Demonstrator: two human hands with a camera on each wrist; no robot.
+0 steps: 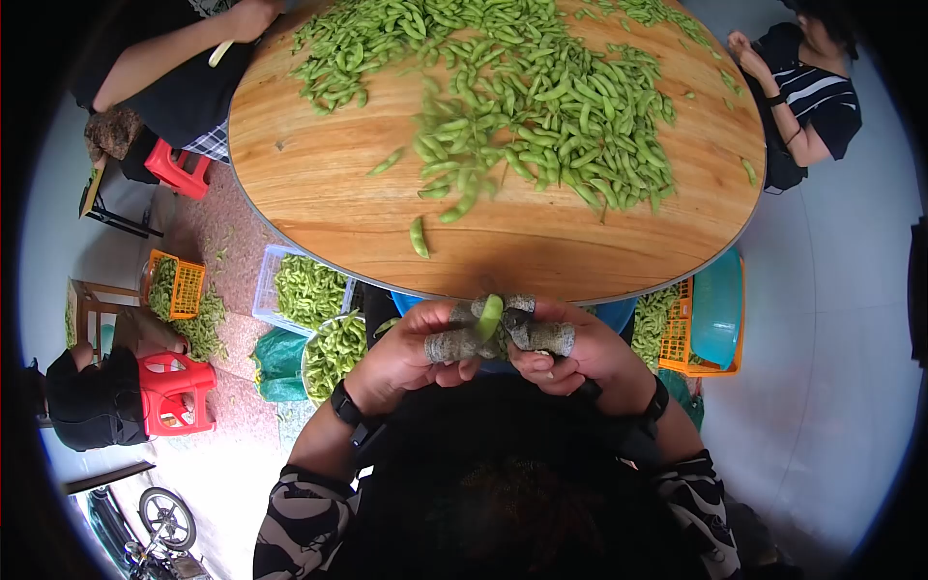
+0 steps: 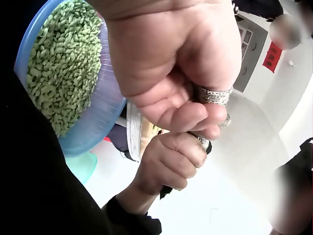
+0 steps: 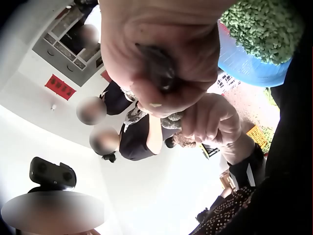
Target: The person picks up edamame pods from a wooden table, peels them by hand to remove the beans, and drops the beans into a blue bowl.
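Note:
Both hands meet in front of my chest at the table's near edge, several fingertips wrapped in grey woven tape. A green edamame pod (image 1: 491,315) stands up between them, pinched by my left hand (image 1: 411,340). My right hand (image 1: 582,350) faces it, fingertips right at the pod. Across the right palm lies a small dark, shiny tool (image 3: 160,67) under curled fingers; I cannot tell its kind. Below the hands, in the left wrist view, a blue basin (image 2: 80,142) holds shelled green beans (image 2: 66,63).
Edamame pods (image 1: 590,126) are heaped on the oval wooden table (image 1: 329,184). Crates and a bowl of pods (image 1: 333,356) stand on the floor at left; an orange crate (image 1: 681,329) is at right. Other people sit around, near red stools (image 1: 179,391). A motorbike (image 1: 145,532) is bottom left.

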